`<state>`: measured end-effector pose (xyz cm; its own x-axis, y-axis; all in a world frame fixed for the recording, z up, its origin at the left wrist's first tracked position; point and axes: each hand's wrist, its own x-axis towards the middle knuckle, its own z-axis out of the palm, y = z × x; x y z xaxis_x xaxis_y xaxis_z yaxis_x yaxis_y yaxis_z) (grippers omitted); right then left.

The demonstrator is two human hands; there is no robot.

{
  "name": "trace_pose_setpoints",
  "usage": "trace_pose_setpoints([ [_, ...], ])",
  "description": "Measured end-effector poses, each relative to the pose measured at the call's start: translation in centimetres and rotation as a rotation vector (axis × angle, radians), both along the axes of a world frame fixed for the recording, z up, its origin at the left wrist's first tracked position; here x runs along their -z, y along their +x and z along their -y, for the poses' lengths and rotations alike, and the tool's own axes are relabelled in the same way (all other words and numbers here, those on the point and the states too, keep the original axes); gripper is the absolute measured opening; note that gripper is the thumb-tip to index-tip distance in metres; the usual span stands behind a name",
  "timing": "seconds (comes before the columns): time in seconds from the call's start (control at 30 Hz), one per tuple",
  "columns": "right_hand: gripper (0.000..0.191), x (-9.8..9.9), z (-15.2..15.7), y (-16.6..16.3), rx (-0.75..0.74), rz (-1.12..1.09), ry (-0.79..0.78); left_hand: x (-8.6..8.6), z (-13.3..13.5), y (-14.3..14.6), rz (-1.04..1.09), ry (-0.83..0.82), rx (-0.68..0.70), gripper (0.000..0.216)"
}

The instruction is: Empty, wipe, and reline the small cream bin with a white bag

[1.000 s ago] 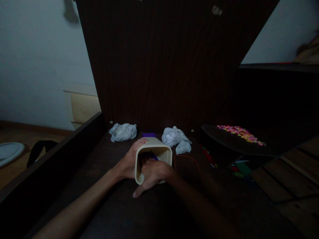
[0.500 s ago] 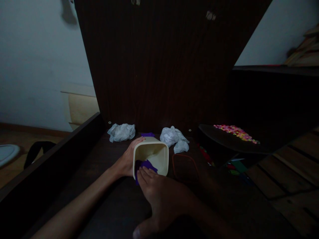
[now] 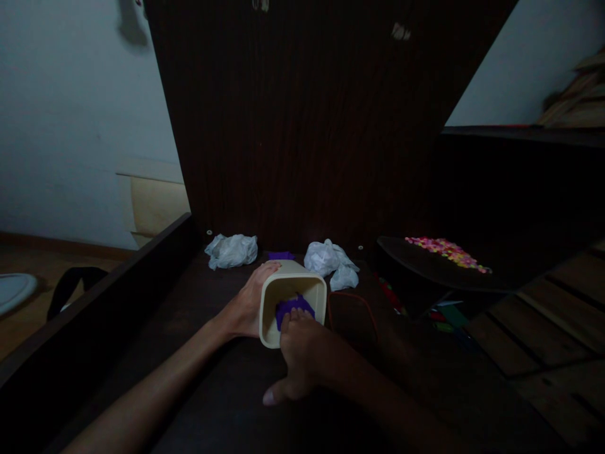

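Observation:
A cream plastic container (image 3: 289, 282) lies tipped on its side on a dark wooden surface, its mouth facing me. My left hand (image 3: 248, 302) wraps around its left wall and holds it steady. My right hand (image 3: 302, 356) reaches into the mouth, its fingers pressing a purple cloth (image 3: 290, 309) against the inside; the thumb sticks out to the left on the surface.
Two crumpled white plastic bags (image 3: 231, 250) (image 3: 331, 261) lie behind the container by a tall dark board. A dark lid with a reddish rim (image 3: 352, 315) lies to the right. Further right a dark tray (image 3: 425, 271) holds colourful small pieces (image 3: 447, 250). A raised dark edge runs along the left.
My right hand drew back out of the container with the purple cloth, then pushed forward again, and the cloth now sits deeper inside. My left hand kept its hold.

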<state>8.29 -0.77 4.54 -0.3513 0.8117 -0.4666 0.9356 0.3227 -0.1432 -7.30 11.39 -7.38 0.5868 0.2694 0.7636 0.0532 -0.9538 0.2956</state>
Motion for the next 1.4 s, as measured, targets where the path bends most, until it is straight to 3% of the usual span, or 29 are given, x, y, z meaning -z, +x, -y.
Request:
trace_pose_setpoints([
  [0.27,0.122,2.7,-5.2,-1.4,0.016,0.032,-0.086,0.3,0.1,0.1,0.021,0.011,-0.034,0.117],
  [0.43,0.119,3.6,-5.5,-1.6,-0.025,-0.027,-0.030,0.6,-0.2,0.1,0.039,-0.007,-0.025,0.119],
  [0.63,0.103,3.7,-5.0,-1.1,-0.157,-0.095,0.004,0.6,-0.2,0.0,0.041,-0.014,-0.029,0.114],
  [0.77,0.096,3.8,-3.6,-0.5,-0.215,-0.270,0.083,0.5,-0.2,-0.1,0.042,-0.024,-0.043,0.118],
  [0.9,0.119,3.4,-0.1,0.1,-0.086,-0.357,0.157,0.3,-0.1,-0.3,0.014,-0.032,-0.065,0.115],
  [1.0,0.122,2.6,2.7,0.6,-0.053,-0.407,0.182,0.2,-0.1,-0.4,0.006,-0.010,-0.068,0.114],
  [1.2,0.105,1.0,5.3,0.9,0.055,-0.268,0.068,-0.1,-0.1,-0.4,-0.010,-0.013,-0.049,0.121],
  [1.4,0.100,0.6,4.8,0.1,0.156,-0.081,0.019,-0.1,-0.1,0.1,0.016,0.008,-0.039,0.124],
])
